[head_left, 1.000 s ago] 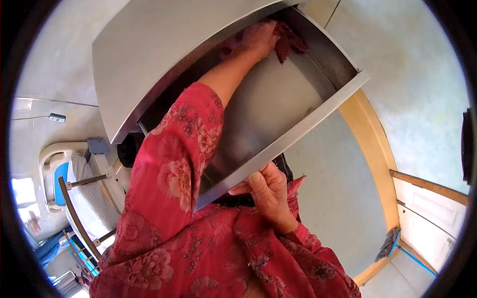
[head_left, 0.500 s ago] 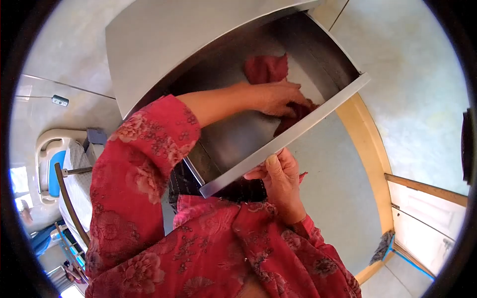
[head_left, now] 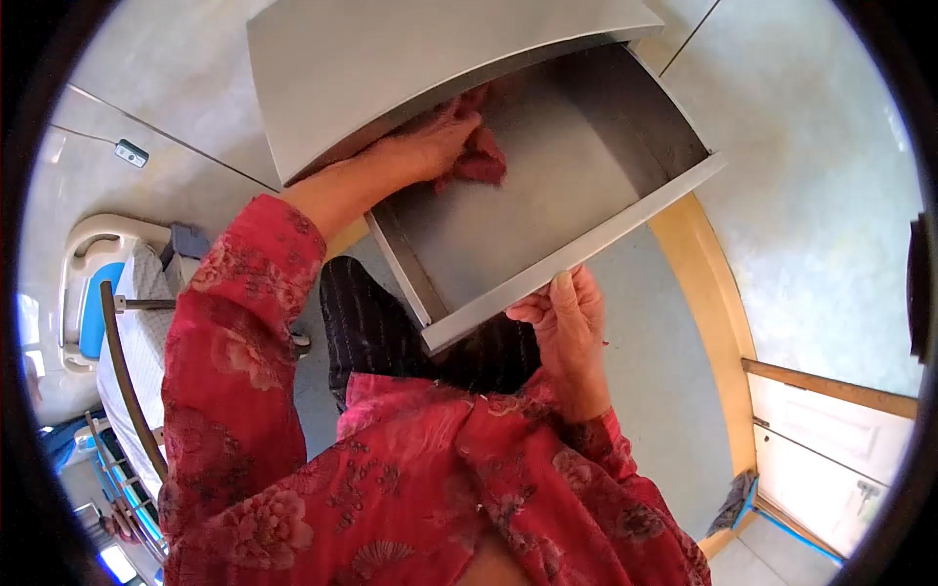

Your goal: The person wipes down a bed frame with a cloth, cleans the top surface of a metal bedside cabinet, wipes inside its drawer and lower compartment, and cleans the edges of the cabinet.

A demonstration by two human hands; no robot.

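A metal drawer [head_left: 625, 210] is pulled out from under a grey cabinet top [head_left: 420, 49]. Inside it, toward the back left, my left hand [head_left: 438, 146] is closed on a crumpled dark red cloth [head_left: 484, 164]. The cloth lies against the drawer's bottom, and part of it is in shadow under the cabinet edge. My right hand [head_left: 572, 327] grips the drawer's front edge near its middle, thumb on top and fingers curled underneath.
A bed with a blue and cream end board [head_left: 93, 303] stands at the left. A small plug-like device [head_left: 131, 153] hangs on a cord at the wall. White cupboard doors [head_left: 831, 430] are at the lower right. A dark cloth [head_left: 735, 503] hangs near them.
My left hand has moved with the cloth from the drawer's front right to its back left. My right hand still holds the front edge. The view has shifted slightly.
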